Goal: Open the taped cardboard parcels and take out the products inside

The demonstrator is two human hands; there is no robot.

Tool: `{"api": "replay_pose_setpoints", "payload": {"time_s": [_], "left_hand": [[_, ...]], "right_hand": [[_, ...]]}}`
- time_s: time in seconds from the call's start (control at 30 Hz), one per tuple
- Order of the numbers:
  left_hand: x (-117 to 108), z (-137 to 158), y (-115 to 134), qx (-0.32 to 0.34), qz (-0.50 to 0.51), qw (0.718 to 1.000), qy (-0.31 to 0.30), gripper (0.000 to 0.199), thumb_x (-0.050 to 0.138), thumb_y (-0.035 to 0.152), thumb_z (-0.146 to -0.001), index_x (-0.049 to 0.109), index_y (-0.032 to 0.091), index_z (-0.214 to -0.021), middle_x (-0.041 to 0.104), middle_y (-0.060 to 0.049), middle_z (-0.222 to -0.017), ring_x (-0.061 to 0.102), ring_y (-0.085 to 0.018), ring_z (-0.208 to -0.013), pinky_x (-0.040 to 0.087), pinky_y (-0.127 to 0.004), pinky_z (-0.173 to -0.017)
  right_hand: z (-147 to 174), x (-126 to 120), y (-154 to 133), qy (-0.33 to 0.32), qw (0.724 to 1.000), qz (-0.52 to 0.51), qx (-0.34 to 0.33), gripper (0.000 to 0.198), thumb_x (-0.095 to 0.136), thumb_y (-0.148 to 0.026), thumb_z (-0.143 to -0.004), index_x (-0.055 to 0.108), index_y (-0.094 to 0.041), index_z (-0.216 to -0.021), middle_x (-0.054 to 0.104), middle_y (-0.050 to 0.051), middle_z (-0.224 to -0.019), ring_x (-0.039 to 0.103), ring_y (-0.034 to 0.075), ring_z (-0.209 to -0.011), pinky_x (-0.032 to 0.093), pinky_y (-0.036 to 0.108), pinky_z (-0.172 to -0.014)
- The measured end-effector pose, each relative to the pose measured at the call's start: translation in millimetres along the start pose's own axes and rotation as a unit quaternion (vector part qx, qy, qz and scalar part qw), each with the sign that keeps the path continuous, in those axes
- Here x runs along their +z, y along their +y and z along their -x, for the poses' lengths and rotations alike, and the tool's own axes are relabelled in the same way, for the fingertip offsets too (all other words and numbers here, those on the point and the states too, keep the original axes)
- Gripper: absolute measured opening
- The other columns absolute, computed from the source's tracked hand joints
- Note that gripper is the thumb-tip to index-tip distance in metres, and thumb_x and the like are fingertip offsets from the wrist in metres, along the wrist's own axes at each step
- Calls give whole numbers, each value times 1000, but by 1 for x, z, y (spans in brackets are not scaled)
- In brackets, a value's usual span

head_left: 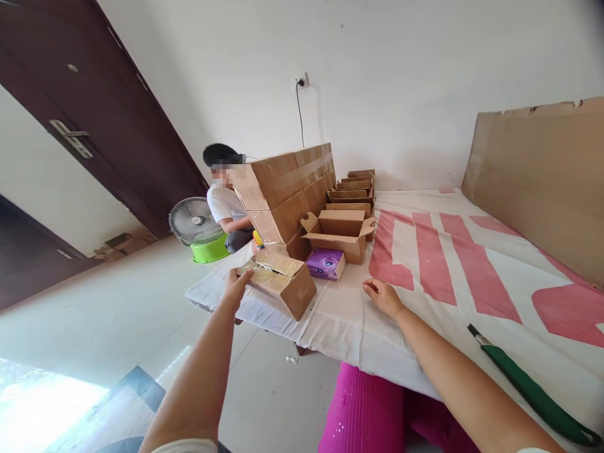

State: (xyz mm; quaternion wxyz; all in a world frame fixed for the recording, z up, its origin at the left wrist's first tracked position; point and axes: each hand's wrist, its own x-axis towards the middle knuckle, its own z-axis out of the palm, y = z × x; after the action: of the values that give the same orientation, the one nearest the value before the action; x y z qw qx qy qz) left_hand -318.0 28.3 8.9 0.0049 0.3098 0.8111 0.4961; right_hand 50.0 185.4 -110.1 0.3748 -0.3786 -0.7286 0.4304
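Observation:
My left hand (236,288) grips the left end of a closed cardboard box (278,280), its thumb on the top by a ragged, taped seam. That box sits at the table's front edge. Over the cloth, my right hand (381,297) has its fingers curled together; whatever they may hold is too small to make out. Between the hands lies a purple printed tissue pack (326,263). Just behind it stands an open cardboard box (338,234) with its flaps spread.
Stacked taped boxes (287,195) rise behind the closed box. Open boxes (352,192) line up toward the wall. A green-handled tool (528,384) lies at right, near a large cardboard sheet (538,182). Beyond the stack sits another person (229,204) beside a fan (195,220).

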Motion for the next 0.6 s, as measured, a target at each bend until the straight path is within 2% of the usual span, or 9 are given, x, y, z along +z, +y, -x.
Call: {"api": "replay_pose_setpoints", "payload": {"time_s": [0.1,0.2,0.3,0.33,0.37,0.43,0.53,0.6], "left_hand": [[12,32,2,4,-14,998,-53,42,56,53,-75,54,16,-94,55,0,-76,56,-21,-77,49,-36,-73],[25,77,15,27,-16,994,-106,49,56,58,-74,55,16,-99,58,-2,-78,58,-26,-82,48,-41,-78],[40,137,33,65,7,986,-156,61,51,60,-80,49,18,-125,63,-8,-103,61,-28,-99,48,-43,-89],[45,158,38,85,14,982,-169,66,50,59,-82,41,20,-135,61,-11,-117,59,-29,-107,46,-44,-94],[49,179,43,133,12,974,-181,70,46,58,-86,33,20,-143,55,-14,-130,57,-30,-114,44,-46,-97],[57,217,51,225,11,953,-203,71,45,54,-90,23,22,-149,48,-15,-140,56,-30,-119,46,-46,-98],[66,258,62,333,13,917,-221,64,47,49,-92,27,28,-149,43,-15,-144,58,-29,-118,54,-40,-88],[72,273,69,386,15,891,-240,56,49,46,-92,36,31,-145,40,-13,-147,60,-28,-117,56,-37,-84]], "right_hand": [[8,1,-2,-8,1000,-14,17,39,52,-57,-83,69,-23,-91,73,5,-90,64,24,-89,47,41,-88],[33,-1,-11,-27,998,-37,33,50,44,-65,-85,68,-23,-99,72,6,-100,64,24,-99,47,41,-93],[73,-22,-25,-52,995,-66,49,57,34,-66,-90,65,-23,-110,71,6,-109,64,23,-103,49,40,-91],[88,-35,-29,-55,993,-81,59,56,33,-65,-91,65,-23,-112,71,6,-110,64,23,-103,50,39,-90],[102,-51,-33,-49,992,-96,72,54,35,-63,-91,65,-23,-112,71,6,-110,64,24,-103,50,40,-89],[128,-92,-36,-9,992,-84,92,47,46,-59,-88,65,-23,-112,70,7,-111,63,26,-104,50,41,-88],[163,-157,-28,105,986,90,89,42,56,-53,-80,68,-22,-105,70,10,-109,63,29,-101,49,43,-88],[187,-192,-15,165,952,244,81,39,59,-50,-74,70,-21,-99,70,13,-106,62,32,-101,47,47,-91]]}}
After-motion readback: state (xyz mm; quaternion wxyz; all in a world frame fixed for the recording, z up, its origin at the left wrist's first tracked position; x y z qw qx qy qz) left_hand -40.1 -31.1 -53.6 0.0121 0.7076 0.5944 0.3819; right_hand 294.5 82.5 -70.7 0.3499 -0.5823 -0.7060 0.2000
